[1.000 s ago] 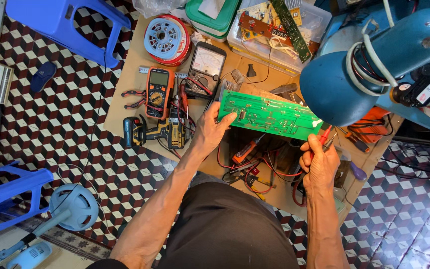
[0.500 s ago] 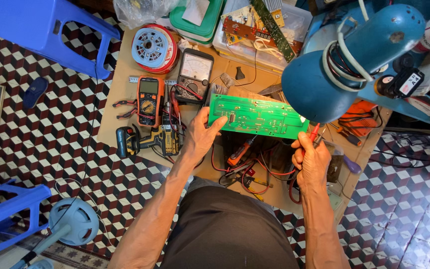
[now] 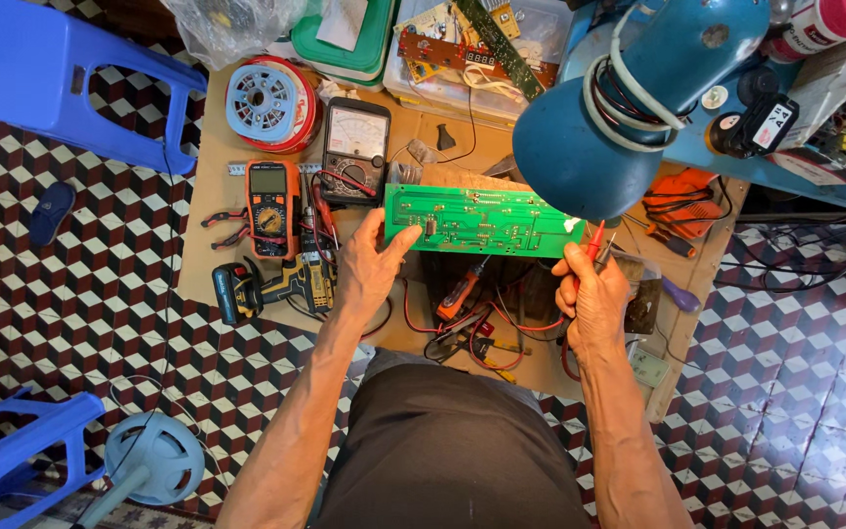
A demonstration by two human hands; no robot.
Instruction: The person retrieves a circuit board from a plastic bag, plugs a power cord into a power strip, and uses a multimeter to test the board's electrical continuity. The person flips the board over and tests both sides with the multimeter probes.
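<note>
**Green board held up over the tabletop, both hands on it**

Long green circuit board (image 3: pixel 482 222), solder side up, held level just above the wooden tabletop (image 3: pixel 210 201), roughly mid-bench and right under the big blue lamp head (image 3: pixel 629 98). Left hand (image 3: pixel 369 266) pinching the board's left end, thumb on top, fingers tucked underneath, so a closed grip on the edge. Right hand (image 3: pixel 594 294) at the right end, curled shut around red and black probes (image 3: pixel 599 240), and seemingly steadying that corner of the board too; can't tell for sure whether the fingers actually touch it.

Below the board, a tangle of red and black leads (image 3: pixel 472 328). Off to the left: orange digital multimeter (image 3: pixel 271 201), black analog meter (image 3: pixel 356 147) just beside it, cordless drill (image 3: pixel 271 284) lying near the tabletop's edge. Further back, red-and-blue wire spool (image 3: pixel 268 101), clear tub of spare boards (image 3: pixel 472 49). Blue plastic stool (image 3: pixel 61 78) on the checkered floor, top left.
</note>
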